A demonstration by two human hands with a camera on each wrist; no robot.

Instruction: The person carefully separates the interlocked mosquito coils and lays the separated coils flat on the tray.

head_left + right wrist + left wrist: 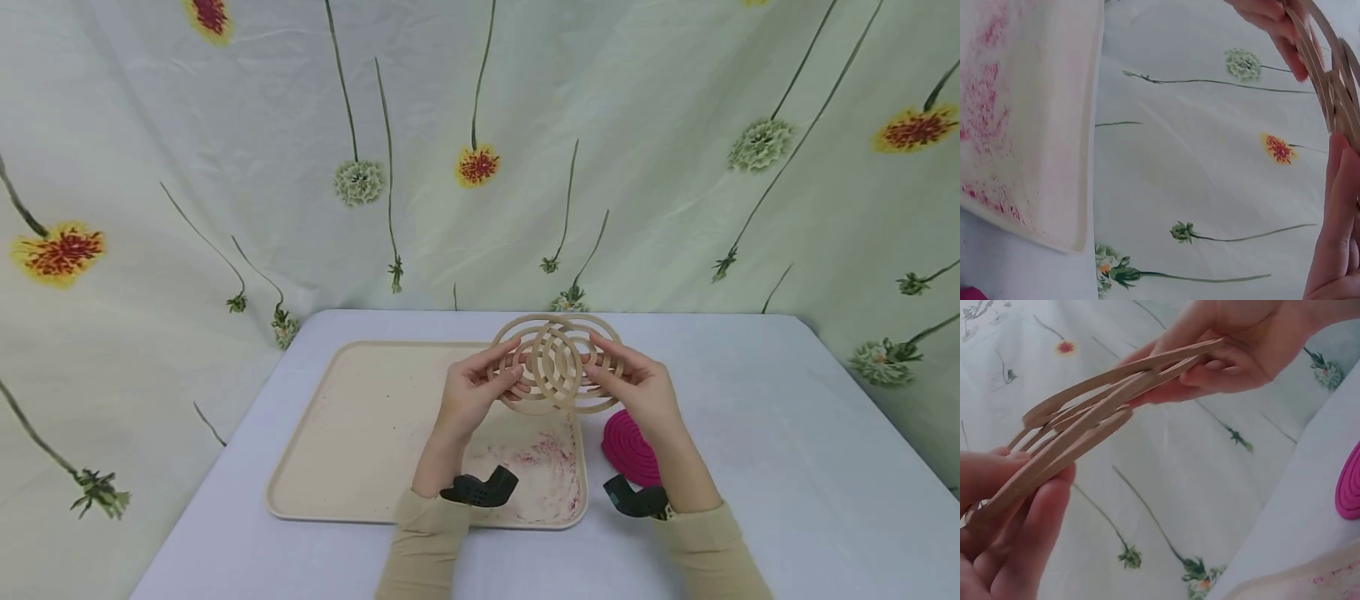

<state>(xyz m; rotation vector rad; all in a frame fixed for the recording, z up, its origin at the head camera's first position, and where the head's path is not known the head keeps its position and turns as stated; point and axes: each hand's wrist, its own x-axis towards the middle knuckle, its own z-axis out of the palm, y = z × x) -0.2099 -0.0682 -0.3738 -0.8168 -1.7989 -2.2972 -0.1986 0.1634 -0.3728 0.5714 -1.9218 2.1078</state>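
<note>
Pale wooden openwork discs (1079,436) made of concentric rings overlap at the middle, held up above the table. My left hand (474,385) pinches the left-side rings between thumb and fingers. On the opposite side, my right hand (643,387) grips the right-side rings the same way. Seen edge-on in the left wrist view, the flat rings lie close over one another, slightly fanned; whether they are joined cannot be made out. Only part of the rings shows in the right wrist view, at the right edge.
A beige tray (360,433) with pink smears at its right end lies on the white-covered table (780,433). Right of it, partly behind the right forearm, is a bright pink ringed disc (628,448). A floral curtain (660,167) hangs behind the table.
</note>
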